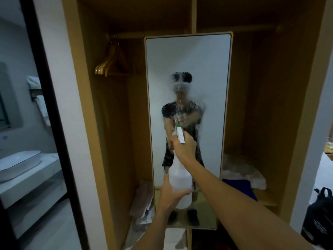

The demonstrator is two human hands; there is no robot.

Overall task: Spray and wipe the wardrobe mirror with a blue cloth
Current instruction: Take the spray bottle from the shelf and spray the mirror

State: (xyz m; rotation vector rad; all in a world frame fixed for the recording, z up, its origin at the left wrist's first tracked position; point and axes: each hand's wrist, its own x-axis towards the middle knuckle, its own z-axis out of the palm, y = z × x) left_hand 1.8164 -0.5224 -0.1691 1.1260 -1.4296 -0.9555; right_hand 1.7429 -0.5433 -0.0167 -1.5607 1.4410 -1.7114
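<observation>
A tall gold-framed mirror [207, 69] stands in the open wooden wardrobe, its middle covered with wet spray droplets. I hold a translucent white spray bottle [180, 179] in front of it. My right hand [185, 148] grips the bottle's trigger head, whose green-tipped nozzle points at the glass. My left hand [169, 193] holds the bottle's body from below. A folded blue cloth [241, 186] lies on the wardrobe shelf to the right of the mirror, partly hidden by my right forearm.
Wooden hangers [108, 64] hang on the rail at upper left. White bedding [246, 174] lies behind the cloth. Papers or bags [142, 201] lean at the wardrobe floor left of the mirror. A washbasin [18, 163] is at far left, a black bag [320, 219] at far right.
</observation>
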